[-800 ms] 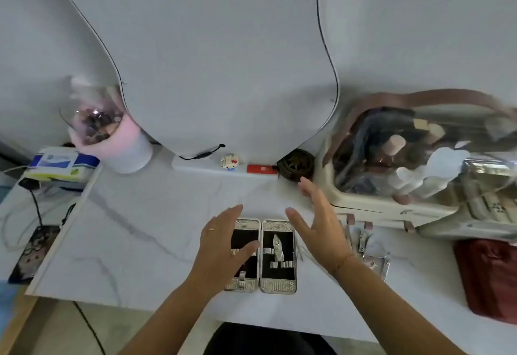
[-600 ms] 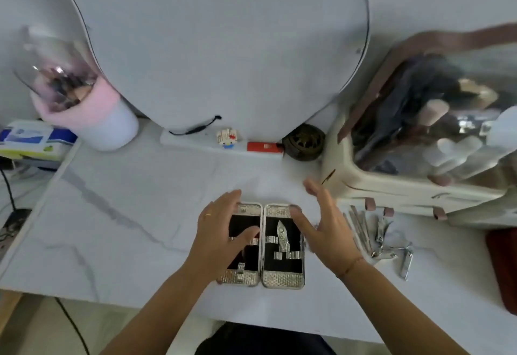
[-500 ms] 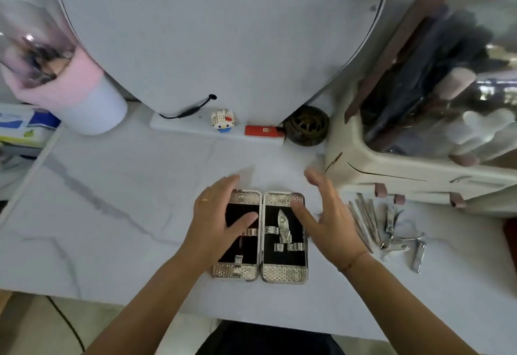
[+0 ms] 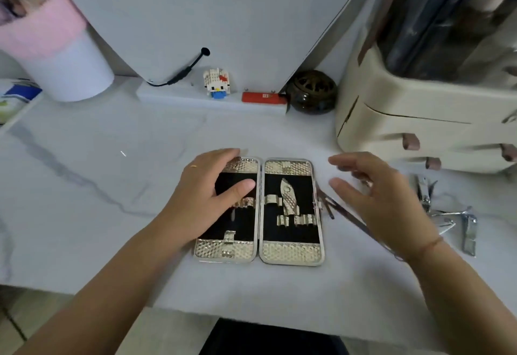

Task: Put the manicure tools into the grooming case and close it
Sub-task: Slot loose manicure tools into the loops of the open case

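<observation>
You had no readable text before you. The flat red box [image 4: 263, 98] by the wall bore a label too blurred to read.

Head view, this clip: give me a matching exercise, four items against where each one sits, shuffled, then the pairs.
Items:
1. left hand
2. right hand
3. nail clippers
4. toy figure

Places:
A. on the white ledge at the back of the table
B. resting on the left half of the open grooming case
C. hovering open, right of the case, over thin metal tools
D. lying on the table at far right

Pairs: 1-B, 2-C, 3-D, 4-A
</observation>
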